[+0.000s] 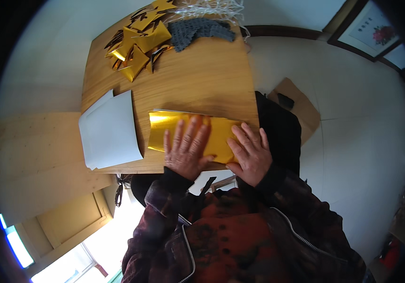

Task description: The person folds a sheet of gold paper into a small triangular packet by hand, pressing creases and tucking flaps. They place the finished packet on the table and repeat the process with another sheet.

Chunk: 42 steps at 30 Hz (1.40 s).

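A shiny gold sheet [162, 134], folded into a long rectangle, lies at the near edge of the wooden table [198, 85]. A thin white edge shows along its far side. My left hand [187, 148] rests flat on its middle with the fingers spread. Over the right end lies my right hand [252, 153], palm down, its fingers stretched out. Neither hand grips anything. To the left sits a stack of white paper sheets [110, 132], a little apart from the gold sheet.
Folded gold pieces [139, 40] are heaped at the far left of the table. Beside them are a grey knitted cloth [198, 33] and clear, stringy strips [209, 9]. A brown cardboard piece [308, 113] lies on the floor at right. A framed picture [370, 30] stands farther off.
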Each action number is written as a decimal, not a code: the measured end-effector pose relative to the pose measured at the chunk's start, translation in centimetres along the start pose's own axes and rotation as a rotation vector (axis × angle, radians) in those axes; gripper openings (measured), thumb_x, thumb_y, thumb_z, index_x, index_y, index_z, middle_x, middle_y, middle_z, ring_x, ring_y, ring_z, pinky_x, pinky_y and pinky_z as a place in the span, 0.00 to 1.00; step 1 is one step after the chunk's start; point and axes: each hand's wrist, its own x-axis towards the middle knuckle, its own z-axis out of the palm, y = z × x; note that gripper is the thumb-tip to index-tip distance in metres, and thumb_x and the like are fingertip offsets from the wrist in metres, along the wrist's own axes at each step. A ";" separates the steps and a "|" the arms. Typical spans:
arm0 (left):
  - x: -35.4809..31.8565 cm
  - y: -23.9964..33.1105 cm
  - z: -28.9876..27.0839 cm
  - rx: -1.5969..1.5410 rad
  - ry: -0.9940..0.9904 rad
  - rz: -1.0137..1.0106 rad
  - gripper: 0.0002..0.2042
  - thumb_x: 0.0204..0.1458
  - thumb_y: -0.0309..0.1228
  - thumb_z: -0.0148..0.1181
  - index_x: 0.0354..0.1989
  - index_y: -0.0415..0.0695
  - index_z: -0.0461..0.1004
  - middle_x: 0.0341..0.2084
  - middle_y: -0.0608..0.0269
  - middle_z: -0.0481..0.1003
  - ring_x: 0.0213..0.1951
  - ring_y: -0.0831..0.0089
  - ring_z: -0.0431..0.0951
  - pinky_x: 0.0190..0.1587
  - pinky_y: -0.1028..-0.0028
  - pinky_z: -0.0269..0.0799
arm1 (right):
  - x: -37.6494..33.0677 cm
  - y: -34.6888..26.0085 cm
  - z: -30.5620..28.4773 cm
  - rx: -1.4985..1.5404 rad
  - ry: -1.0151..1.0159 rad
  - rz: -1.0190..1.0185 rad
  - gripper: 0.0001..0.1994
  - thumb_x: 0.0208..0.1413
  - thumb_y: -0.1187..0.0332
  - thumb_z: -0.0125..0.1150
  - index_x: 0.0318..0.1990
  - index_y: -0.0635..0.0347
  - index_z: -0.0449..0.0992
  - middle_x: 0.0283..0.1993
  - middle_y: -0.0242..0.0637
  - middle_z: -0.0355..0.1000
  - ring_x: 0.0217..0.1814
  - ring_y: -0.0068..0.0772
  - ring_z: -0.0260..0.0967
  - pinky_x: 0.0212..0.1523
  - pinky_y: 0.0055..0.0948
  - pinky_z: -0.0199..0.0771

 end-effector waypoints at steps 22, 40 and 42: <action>2.1 1.3 1.1 -0.227 -0.189 0.111 0.42 0.50 0.65 0.49 0.70 0.55 0.53 0.71 0.58 0.49 0.73 0.57 0.42 0.69 0.47 0.35 | 4.3 -2.2 1.3 0.011 0.116 0.030 0.27 0.56 0.56 0.60 0.60 0.60 0.65 0.65 0.42 0.61 0.72 0.48 0.51 0.68 0.57 0.45; 1.0 1.1 1.3 -0.137 -0.096 0.180 0.38 0.51 0.64 0.49 0.70 0.64 0.53 0.72 0.61 0.47 0.72 0.56 0.43 0.69 0.45 0.37 | 2.4 2.2 0.0 -0.163 -0.072 0.047 0.27 0.58 0.60 0.57 0.65 0.54 0.62 0.73 0.34 0.50 0.76 0.37 0.43 0.71 0.49 0.44; 0.9 1.3 1.3 -0.119 -0.113 0.167 0.38 0.51 0.65 0.49 0.70 0.66 0.53 0.72 0.62 0.47 0.73 0.55 0.42 0.69 0.45 0.36 | 2.5 2.5 -0.1 -0.124 -0.065 0.038 0.27 0.58 0.62 0.57 0.65 0.54 0.62 0.73 0.32 0.51 0.76 0.36 0.43 0.71 0.49 0.45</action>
